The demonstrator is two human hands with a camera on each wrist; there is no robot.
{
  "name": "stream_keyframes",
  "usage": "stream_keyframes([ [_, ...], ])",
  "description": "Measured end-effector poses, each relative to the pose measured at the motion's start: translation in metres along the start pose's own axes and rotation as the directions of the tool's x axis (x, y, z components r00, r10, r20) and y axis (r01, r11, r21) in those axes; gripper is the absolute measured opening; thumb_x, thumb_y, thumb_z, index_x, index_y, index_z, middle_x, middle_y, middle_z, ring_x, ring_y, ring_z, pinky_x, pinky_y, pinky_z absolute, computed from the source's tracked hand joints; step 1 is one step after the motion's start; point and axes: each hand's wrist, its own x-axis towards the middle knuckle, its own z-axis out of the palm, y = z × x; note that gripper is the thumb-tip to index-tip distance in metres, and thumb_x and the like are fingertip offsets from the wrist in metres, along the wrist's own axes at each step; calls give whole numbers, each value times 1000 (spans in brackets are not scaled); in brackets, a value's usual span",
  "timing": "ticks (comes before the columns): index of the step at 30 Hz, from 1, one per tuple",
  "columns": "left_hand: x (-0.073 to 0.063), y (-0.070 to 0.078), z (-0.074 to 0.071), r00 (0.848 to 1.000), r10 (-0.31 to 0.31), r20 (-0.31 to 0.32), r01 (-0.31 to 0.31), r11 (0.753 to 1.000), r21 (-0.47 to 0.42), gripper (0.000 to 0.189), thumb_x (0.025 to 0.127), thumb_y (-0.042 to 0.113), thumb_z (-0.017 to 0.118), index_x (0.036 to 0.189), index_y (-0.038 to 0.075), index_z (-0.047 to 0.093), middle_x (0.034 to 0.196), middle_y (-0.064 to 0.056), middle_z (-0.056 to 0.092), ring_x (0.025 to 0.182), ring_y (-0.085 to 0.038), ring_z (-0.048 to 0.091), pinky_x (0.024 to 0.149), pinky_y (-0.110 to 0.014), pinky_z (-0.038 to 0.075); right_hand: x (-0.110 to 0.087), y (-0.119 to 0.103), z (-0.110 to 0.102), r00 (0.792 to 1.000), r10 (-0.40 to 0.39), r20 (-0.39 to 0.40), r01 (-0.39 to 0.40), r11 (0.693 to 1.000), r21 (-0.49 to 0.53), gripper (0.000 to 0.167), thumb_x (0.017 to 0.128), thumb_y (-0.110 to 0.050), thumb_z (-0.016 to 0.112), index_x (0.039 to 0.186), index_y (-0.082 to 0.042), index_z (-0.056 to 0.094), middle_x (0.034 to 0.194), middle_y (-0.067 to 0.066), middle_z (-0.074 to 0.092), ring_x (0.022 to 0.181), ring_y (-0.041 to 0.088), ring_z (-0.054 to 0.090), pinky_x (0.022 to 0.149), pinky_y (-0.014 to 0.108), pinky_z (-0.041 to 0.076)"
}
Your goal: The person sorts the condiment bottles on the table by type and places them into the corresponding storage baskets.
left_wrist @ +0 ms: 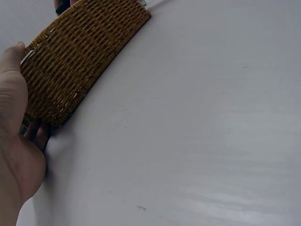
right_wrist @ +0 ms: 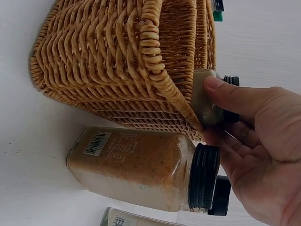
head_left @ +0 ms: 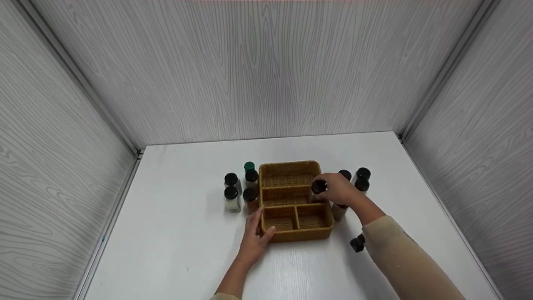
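A brown woven basket with several compartments stands on the white table. My left hand grips its near left corner, thumb at the front rim and fingers along the left side. At the right end of the middle compartment, my right hand pinches a black-lidded spice jar. The jar stands partly below the basket's rim; its base is hidden by the wicker. Just outside the basket's right wall, a jar of orange-brown seasoning stands close to my right hand in the right wrist view.
Left of the basket stand several jars, among them a pale one and one with a green lid. More black-lidded jars stand to the right. Small black objects lie by the right sleeve. Grey wood-grain panels enclose the table.
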Motion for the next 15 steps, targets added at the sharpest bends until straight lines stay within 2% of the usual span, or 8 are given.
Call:
stream_keyframes([
  [8, 0, 1, 0, 1000, 22, 0, -22, 1000, -8, 74, 108, 29, 69, 172, 24, 32, 174, -17, 29, 163, -46, 30, 126, -67, 36, 1, 0, 2, 1000, -4, -5, 4, 1000, -27, 45, 92, -12, 88, 133, -2, 72, 130, 19, 74, 124, 39, 70, 106, 55, 58],
  [15, 0, 0, 0, 1000, -4, 20, 4, 1000, -28, 76, 108, 30, 69, 172, 26, 28, 176, -13, 24, 164, -45, 27, 128, -66, 34, 2, -1, 3, 1000, -13, -11, 13, 1000, -5, 44, 91, -14, 89, 130, -2, 72, 129, 19, 74, 123, 38, 70, 105, 56, 58],
])
